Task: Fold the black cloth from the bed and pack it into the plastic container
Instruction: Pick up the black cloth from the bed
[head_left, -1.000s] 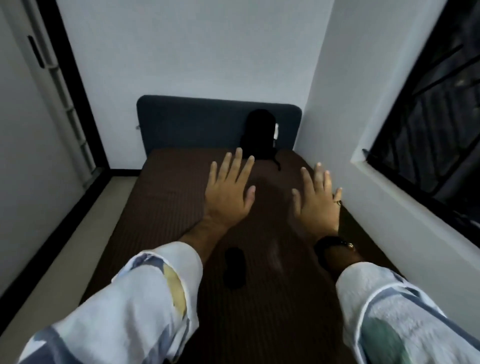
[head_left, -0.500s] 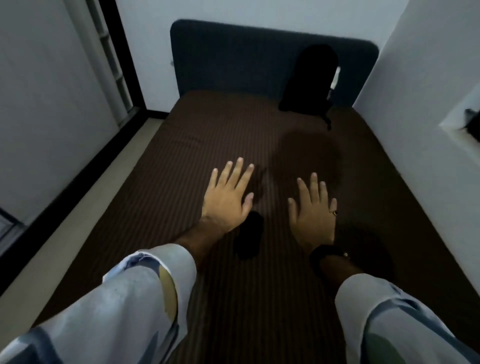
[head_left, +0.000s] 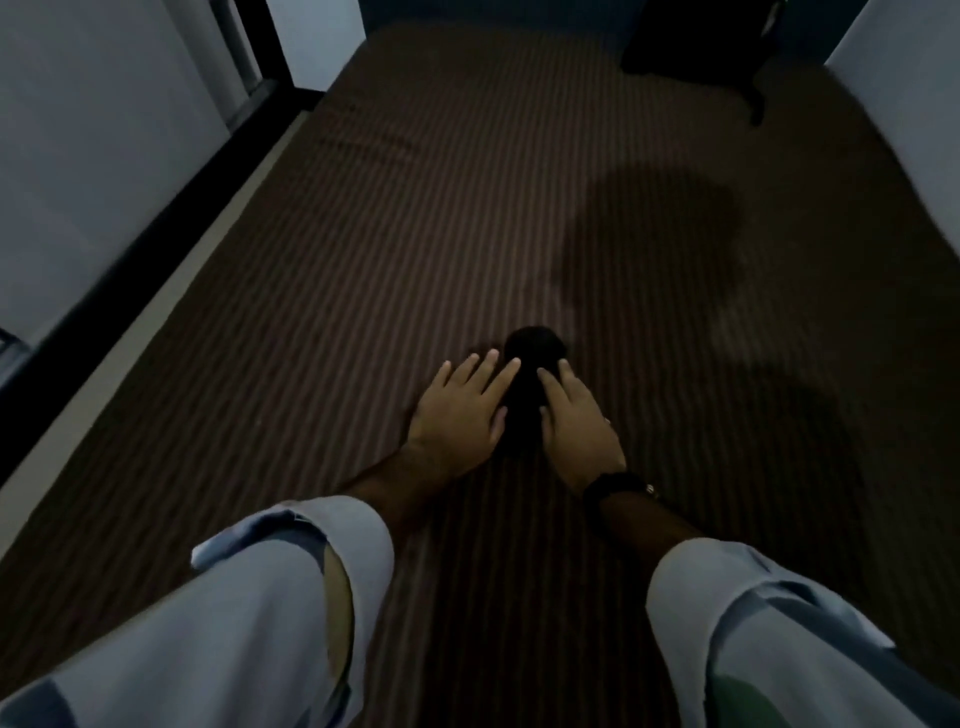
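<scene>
A small, dark, bunched black cloth (head_left: 534, 347) lies on the brown striped bed (head_left: 363, 260), near its middle. My left hand (head_left: 460, 415) rests flat on the sheet at the cloth's left side, fingers spread, its forefinger touching the cloth. My right hand (head_left: 576, 426), with a dark watch on the wrist, lies against the cloth's right side, fingertips on top of it. Neither hand is closed around the cloth. No plastic container is in view.
A black bag (head_left: 691, 47) with a hanging strap sits at the head of the bed, far right. A pale wall (head_left: 914, 130) runs along the bed's right edge. On the left a strip of light floor (head_left: 130, 358) separates the bed from a white wall with dark trim.
The camera has tilted down and come closer to the bed. Both hands dropped from the air and drew together, now flanking and touching the black cloth.
</scene>
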